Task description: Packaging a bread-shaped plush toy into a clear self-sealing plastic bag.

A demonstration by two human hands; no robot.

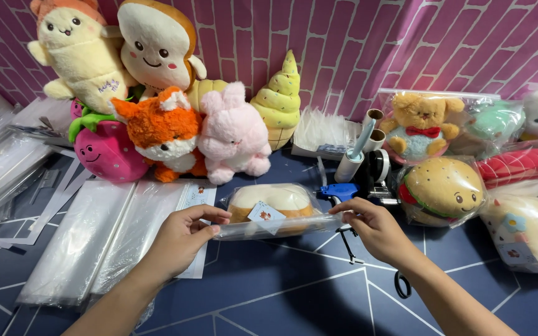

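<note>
A cream-and-tan bread-shaped plush in a clear plastic bag [273, 208] is held just beyond the hands, its open edge pinched by the left hand [185, 236] and right hand [372, 225]. Sealing appears in hand; the flap likely needs folding flat. A blue tagging gun [339, 191] lies beside the right hand.

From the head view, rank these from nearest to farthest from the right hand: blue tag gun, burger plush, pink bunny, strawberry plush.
1. Blue tag gun: just above the right hand.
2. Burger plush: bagged, to its right.
3. Pink bunny: up left.
4. Strawberry plush: far left.
</note>
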